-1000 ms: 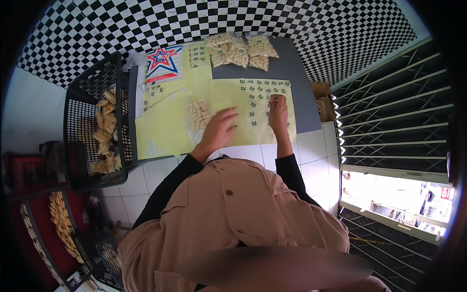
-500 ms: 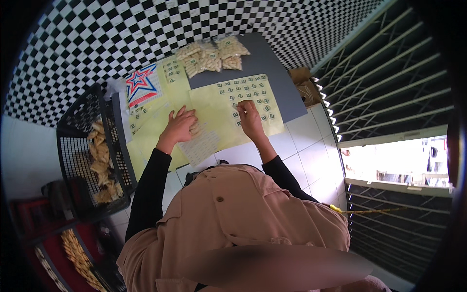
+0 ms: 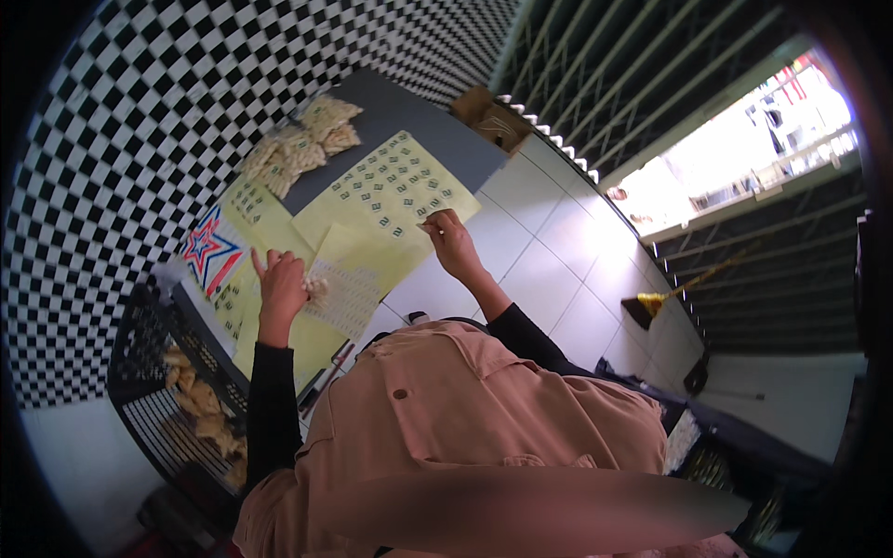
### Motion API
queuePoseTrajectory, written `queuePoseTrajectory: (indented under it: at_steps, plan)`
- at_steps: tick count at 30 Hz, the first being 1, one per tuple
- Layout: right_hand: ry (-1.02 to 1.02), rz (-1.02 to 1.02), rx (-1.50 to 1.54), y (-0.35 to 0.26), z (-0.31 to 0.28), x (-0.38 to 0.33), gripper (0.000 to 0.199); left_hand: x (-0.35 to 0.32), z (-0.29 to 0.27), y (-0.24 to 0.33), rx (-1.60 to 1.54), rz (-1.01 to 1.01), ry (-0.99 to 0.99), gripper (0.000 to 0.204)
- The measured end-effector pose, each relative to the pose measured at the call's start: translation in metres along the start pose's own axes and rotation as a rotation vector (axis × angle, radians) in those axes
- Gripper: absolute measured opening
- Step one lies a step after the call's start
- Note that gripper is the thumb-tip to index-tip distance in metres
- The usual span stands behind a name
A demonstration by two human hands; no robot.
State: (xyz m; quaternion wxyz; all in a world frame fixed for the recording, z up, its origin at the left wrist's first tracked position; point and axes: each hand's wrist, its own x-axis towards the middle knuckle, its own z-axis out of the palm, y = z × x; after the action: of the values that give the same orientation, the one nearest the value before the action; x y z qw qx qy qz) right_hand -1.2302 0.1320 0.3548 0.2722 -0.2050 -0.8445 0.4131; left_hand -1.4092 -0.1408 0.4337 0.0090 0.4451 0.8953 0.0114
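Note:
My left hand (image 3: 281, 286) holds a small clear packet of pale snack pieces (image 3: 314, 286) over a yellow sheet (image 3: 358, 270), with one finger raised. My right hand (image 3: 446, 237) rests on a larger yellow sticker sheet (image 3: 386, 191) covered with small printed labels, its fingertips pinching at one label near the sheet's near edge. Both sheets lie on a grey table (image 3: 419, 121).
A pile of filled snack packets (image 3: 298, 144) lies at the table's far end. A black wire basket (image 3: 177, 391) with more packets stands at my left. A card with a red and blue star (image 3: 209, 251) and a cardboard box (image 3: 488, 116) lie nearby. The floor is white tile.
The view has swung round to the right. My left hand has lifted the packet off the sheet and drawn it toward me; my right hand stays on the sticker sheet.

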Motion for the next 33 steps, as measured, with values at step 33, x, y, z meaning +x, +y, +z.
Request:
queuePoseTrajectory:
  at_steps: [33]
  plan:
    - [0.095, -0.594, 0.038, -0.177, 0.081, -0.004, 0.021, -0.035, 0.006, 0.054, -2.036, -0.434, 0.530, 0.031]
